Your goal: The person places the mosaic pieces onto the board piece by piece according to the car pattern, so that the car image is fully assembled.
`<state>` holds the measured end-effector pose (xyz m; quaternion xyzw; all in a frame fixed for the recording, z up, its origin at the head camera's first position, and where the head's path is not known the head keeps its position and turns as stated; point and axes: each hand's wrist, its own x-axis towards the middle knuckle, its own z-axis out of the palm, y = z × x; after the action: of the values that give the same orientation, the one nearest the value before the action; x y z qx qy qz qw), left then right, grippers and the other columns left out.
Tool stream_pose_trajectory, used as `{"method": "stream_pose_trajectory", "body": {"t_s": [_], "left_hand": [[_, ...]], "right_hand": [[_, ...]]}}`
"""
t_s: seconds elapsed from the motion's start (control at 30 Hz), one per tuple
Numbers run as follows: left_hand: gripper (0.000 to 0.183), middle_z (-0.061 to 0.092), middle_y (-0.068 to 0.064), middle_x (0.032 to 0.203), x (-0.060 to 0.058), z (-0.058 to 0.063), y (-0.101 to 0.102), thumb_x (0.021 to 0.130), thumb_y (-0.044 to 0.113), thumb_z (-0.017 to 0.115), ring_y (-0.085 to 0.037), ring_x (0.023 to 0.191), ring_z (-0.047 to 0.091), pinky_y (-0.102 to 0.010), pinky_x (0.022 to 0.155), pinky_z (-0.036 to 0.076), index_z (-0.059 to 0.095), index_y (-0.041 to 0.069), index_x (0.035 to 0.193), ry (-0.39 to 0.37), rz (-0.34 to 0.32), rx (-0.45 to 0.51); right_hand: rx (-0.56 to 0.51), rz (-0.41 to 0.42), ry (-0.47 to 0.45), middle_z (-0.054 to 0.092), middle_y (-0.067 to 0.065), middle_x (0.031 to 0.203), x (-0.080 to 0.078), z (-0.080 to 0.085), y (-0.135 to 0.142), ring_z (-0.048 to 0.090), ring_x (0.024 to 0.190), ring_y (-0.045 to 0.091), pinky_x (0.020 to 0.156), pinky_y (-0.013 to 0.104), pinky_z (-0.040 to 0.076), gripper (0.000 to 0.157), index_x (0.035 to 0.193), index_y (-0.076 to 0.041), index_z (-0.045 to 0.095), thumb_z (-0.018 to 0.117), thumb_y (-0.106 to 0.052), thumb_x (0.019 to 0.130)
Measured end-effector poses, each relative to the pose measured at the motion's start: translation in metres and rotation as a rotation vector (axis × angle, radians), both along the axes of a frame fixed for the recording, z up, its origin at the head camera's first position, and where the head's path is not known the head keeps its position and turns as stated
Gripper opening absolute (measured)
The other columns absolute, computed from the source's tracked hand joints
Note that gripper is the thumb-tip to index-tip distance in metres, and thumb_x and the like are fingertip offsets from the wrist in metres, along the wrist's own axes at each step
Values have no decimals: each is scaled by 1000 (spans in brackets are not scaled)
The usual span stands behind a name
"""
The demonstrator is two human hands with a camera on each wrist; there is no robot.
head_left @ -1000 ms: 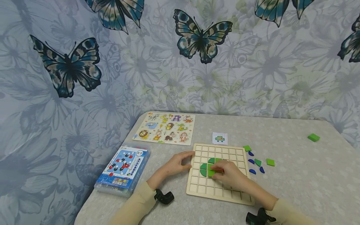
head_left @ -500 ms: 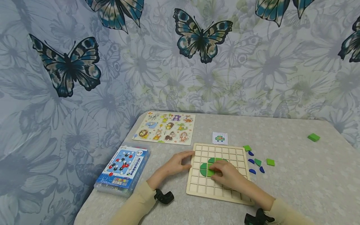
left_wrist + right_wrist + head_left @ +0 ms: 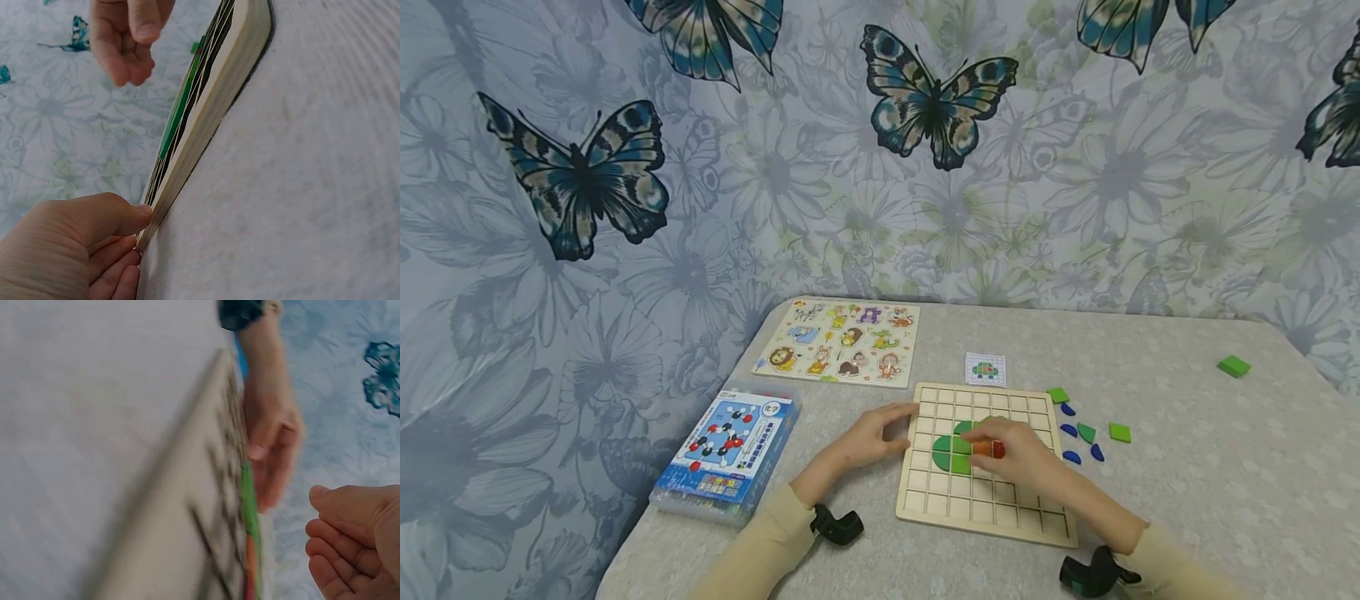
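A wooden grid board (image 3: 938,500) lies on the table. My left hand (image 3: 868,437) rests against its left edge, and in the left wrist view its thumb (image 3: 134,217) touches the rim. Just over the board's middle is my right hand (image 3: 1015,454), fingers loosely bent; the right wrist view shows nothing between thumb and fingers (image 3: 340,494). Dark green rounded pieces (image 3: 942,452) and light green squares (image 3: 961,464) sit in the grid. Beside them an orange piece (image 3: 982,448) and a red piece (image 3: 997,449) show beneath my right hand, which covers the rest of the pattern.
Right of the board lie several blue rounded pieces (image 3: 1072,457), a dark green one (image 3: 1086,432) and light green squares (image 3: 1120,432). A stack of green squares (image 3: 1234,367) is farther off. A pattern card (image 3: 985,368), an animal puzzle (image 3: 838,342) and a boxed set (image 3: 730,458) surround the board.
My right hand has risen off the green pieces, uncovering the orange and red ones below it. The left hand has stayed at the board's edge.
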<state>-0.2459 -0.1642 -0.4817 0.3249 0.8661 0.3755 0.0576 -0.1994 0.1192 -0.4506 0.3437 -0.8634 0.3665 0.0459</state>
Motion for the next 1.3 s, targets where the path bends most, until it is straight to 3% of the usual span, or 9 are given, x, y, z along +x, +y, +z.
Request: {"method": "stream_pose_trajectory", "body": {"t_s": [0.13,0.3,0.63,1.0,1.3], "left_hand": [[57,44,-10,142,0,0,0,89,12,65,-25,133,36,-42,108,30,44,4,141,-6,-3,10],[57,44,-10,142,-1,-1,0,88,12,66,-24,133,35,-41,109,29,44,4,141,-11,-2,18],[57,44,-9,142,-3,-2,-1,89,12,65,-24,133,35,-40,108,30,44,4,141,4,-7,11],[57,44,-8,143,-3,-3,-1,89,14,65,-23,134,34,-41,109,29,44,5,141,-5,-5,21],[57,44,-8,143,-2,-2,-1,89,13,66,-23,134,34,-39,109,29,44,5,141,-6,-5,21]], "right_hand": [[-46,-36,17,67,3,106,-13,15,22,63,95,23,79,44,53,30,111,-6,68,74,-12,82],[-29,-148,18,67,6,108,-32,26,58,62,97,27,82,48,51,31,114,-7,67,72,-16,85],[31,-269,-90,59,22,121,-63,16,125,55,109,42,86,50,50,36,125,2,59,64,-9,90],[80,-289,-206,58,23,123,-84,-8,134,55,111,40,88,48,49,36,126,4,58,61,-2,90],[101,-266,-151,61,24,116,-90,-20,132,58,105,40,86,48,50,35,122,8,59,61,3,87]]}}
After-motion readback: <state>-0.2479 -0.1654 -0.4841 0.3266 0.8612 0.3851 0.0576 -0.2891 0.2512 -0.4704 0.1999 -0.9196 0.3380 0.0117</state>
